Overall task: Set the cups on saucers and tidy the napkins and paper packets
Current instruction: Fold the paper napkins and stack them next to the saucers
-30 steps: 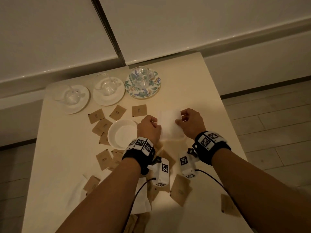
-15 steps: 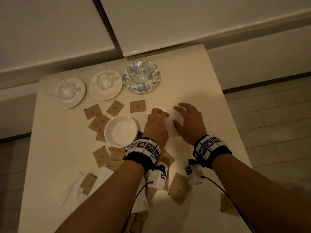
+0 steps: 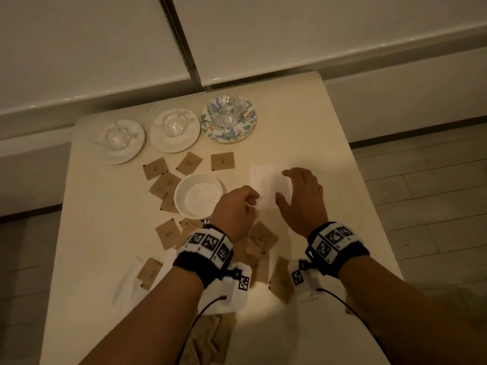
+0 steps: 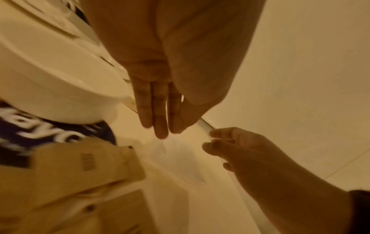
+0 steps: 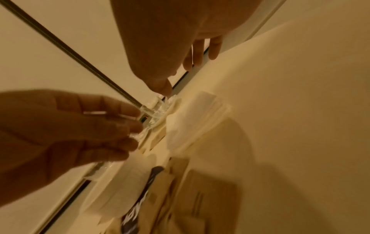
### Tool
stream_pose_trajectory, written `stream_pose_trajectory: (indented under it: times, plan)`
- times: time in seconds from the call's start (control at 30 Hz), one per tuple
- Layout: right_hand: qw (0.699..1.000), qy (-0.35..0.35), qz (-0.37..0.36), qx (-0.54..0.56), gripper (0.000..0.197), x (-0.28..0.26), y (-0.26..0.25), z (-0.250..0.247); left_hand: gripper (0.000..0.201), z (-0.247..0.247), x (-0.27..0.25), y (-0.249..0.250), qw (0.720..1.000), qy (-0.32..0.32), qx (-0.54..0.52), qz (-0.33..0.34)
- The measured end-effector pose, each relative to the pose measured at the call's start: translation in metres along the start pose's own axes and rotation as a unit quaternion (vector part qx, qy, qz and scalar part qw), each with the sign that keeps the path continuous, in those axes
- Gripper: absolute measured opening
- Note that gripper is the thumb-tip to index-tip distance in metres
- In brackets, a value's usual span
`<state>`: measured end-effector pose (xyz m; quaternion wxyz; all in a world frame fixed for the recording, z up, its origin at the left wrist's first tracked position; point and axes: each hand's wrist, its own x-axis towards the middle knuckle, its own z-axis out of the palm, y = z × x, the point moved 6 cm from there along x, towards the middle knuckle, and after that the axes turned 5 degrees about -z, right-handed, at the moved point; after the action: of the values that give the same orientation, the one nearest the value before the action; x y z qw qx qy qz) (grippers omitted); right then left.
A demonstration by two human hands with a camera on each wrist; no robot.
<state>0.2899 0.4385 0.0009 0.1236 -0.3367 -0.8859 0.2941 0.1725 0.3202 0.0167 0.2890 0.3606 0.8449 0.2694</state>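
A folded white napkin lies flat on the cream table. My right hand is open with spread fingers over its right half. At the napkin's near-left corner my left hand holds nothing; the left wrist view shows its fingers straight and together. Three glass cups stand on saucers at the back, one on a floral saucer and two on white saucers. Several brown paper packets lie scattered around a white bowl.
More brown packets lie under my wrists, and a dark blue packet sits beneath the bowl. Loose white napkins lie at the near left, and a crumpled beige one at the near edge. The table's right edge drops to the floor.
One second ago both hands pinched the napkin's sides, then pressed flat on it. Now they have drawn back toward me, uncovering its far half.
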Motion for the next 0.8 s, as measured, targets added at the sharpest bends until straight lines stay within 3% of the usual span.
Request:
stream_pose_trajectory:
  times: [0.1,0.2,0.33,0.4,0.47,0.67,0.8]
  plan:
    - [0.998,-0.045,-0.040,0.029,0.034,-0.027,-0.027,0.013,0.022,-0.010,-0.039,-0.026,0.999,-0.039,0.005,-0.003]
    - [0.981,-0.179,-0.056,0.049,0.020,-0.052,-0.060,0.048,0.031,-0.011,-0.073,-0.060,0.995,-0.075,0.070,-0.013]
    - [0.952,-0.296,-0.080,-0.012,0.024,-0.090,-0.087,0.094,0.049,-0.008,-0.101,-0.101,0.978,-0.113,0.172,-0.039]
    - [0.952,-0.295,-0.060,-0.051,0.039,-0.103,-0.088,0.108,0.058,-0.008,-0.105,-0.112,0.966,-0.117,0.225,-0.051]
    - [0.960,-0.266,-0.036,-0.074,0.043,-0.109,-0.088,0.113,0.054,-0.007,-0.106,-0.118,0.963,-0.115,0.236,-0.055]
    - [0.965,-0.255,0.004,-0.053,0.038,-0.121,-0.086,0.119,0.021,-0.008,-0.108,-0.126,0.965,-0.107,0.230,-0.064]
    - [0.967,-0.249,0.011,-0.058,0.024,-0.123,-0.090,0.116,0.017,-0.009,-0.115,-0.130,0.972,-0.097,0.208,-0.058]
